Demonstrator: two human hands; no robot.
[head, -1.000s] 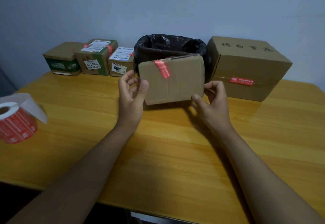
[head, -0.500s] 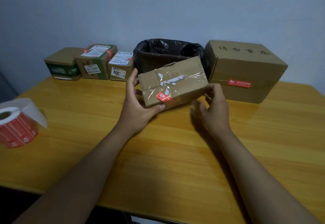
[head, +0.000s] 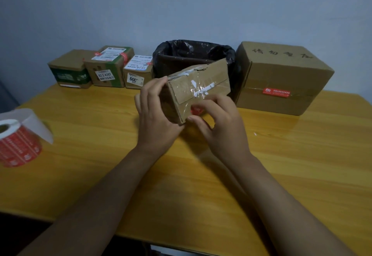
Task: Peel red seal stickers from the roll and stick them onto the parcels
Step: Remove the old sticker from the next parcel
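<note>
Parcel (head: 198, 90) is now tipped up off the desk (head: 100, 115), taped face toward camera, rotated from a second ago. Left hand (head: 155, 113) grips its end; right hand (head: 217, 121) presses the red sticker (head: 196, 111) round the lower edge. Seal nearly done; roll (head: 16, 143) sits idle far left.

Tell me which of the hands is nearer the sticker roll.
Left. The left hand grips the held parcel mid-table, on the side toward the roll; the right hand is on the parcel's far side.

roll (head: 18, 143): red, white print | parcel (head: 201, 86): brown | bin liner (head: 193, 51): black | table (head: 100, 115): yellow woodgrain
</note>
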